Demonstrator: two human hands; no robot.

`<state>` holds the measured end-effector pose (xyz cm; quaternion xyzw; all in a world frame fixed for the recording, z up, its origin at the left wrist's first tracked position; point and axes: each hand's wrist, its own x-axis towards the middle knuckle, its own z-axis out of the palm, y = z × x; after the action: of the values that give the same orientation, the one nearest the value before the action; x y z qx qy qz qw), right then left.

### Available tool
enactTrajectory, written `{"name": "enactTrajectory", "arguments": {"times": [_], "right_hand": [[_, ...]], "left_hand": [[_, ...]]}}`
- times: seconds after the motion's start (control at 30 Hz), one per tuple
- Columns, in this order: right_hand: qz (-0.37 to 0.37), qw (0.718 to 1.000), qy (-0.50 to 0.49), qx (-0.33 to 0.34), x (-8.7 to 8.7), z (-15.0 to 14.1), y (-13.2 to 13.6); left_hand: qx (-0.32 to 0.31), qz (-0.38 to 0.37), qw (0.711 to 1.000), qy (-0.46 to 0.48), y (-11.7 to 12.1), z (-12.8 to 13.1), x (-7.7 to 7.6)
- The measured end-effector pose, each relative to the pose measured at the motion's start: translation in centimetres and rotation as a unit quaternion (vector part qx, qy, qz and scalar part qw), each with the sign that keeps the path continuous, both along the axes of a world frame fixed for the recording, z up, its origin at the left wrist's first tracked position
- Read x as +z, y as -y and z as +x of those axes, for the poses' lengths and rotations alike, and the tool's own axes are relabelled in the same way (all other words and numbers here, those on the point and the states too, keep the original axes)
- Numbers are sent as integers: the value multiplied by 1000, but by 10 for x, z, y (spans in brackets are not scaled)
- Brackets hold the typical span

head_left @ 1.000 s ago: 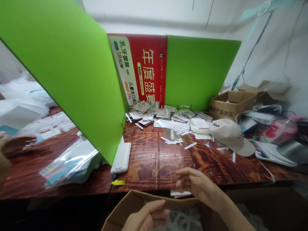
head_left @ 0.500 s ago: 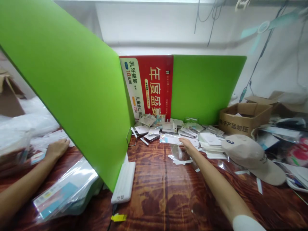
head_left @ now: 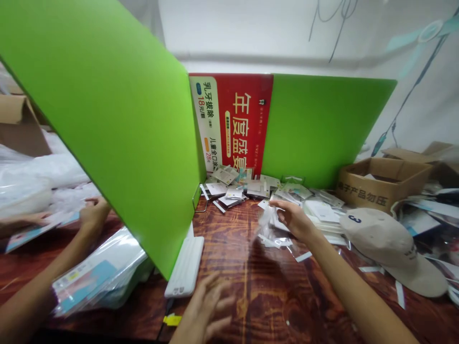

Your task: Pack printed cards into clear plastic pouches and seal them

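My right hand [head_left: 296, 220] reaches over the wood-grain table, its index finger stretched out and thumb apart. Just beneath its fingertips lies a crumpled heap of clear plastic film and white strips [head_left: 274, 236], partly blurred. Behind that heap, flat cards in clear packets [head_left: 258, 187] lie loosely piled against the upright boards. Beside my right hand is a stack of white cards [head_left: 321, 210]. Low in the middle, my left hand [head_left: 211, 306] hovers above the table with fingers spread, holding nothing, slightly blurred.
A tall green board [head_left: 118, 119] walls off the left side. Past it, a co-worker's hands [head_left: 93, 210] handle packets near a plastic-wrapped stack [head_left: 100, 272]. A white power bank [head_left: 184, 267] lies along the board. To the right are a cap [head_left: 380, 239] and a cardboard box [head_left: 383, 181].
My left hand has come into view from below. A packet-like piece with a blue patch is gone from my right fingertips. The view has shifted; the co-worker's hand has moved.
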<state>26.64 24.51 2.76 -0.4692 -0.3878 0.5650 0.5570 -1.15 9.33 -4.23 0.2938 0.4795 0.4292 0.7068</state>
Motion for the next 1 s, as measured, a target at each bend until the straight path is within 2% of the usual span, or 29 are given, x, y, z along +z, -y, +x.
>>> {"name": "enactTrajectory", "arguments": {"times": [0.13, 0.23, 0.33, 0.53, 0.67, 0.8, 0.93, 1.0], "right_hand": [[22, 996, -80, 26, 24, 1, 69], [22, 989, -141, 25, 32, -2, 106], [7, 981, -190, 28, 33, -11, 127], [-8, 974, -224, 38, 25, -30, 142], [-22, 977, -204, 54, 16, -37, 150], [-32, 988, -139, 60, -5, -38, 148], [-53, 998, -16, 5, -43, -29, 122], [-80, 994, 72, -31, -63, -24, 101]], "left_hand": [[29, -16, 995, 98, -4, 34, 36], [-11, -17, 989, 149, 8, 52, 57], [-59, -4, 981, 185, 25, 58, 72], [-83, 1, 970, 229, 46, 52, 93], [-124, 3, 973, 197, 47, 54, 92], [-126, -14, 980, 155, 38, 63, 77], [-57, -12, 995, 82, 11, 60, 55], [-9, -7, 999, 43, -8, 53, 45]]}}
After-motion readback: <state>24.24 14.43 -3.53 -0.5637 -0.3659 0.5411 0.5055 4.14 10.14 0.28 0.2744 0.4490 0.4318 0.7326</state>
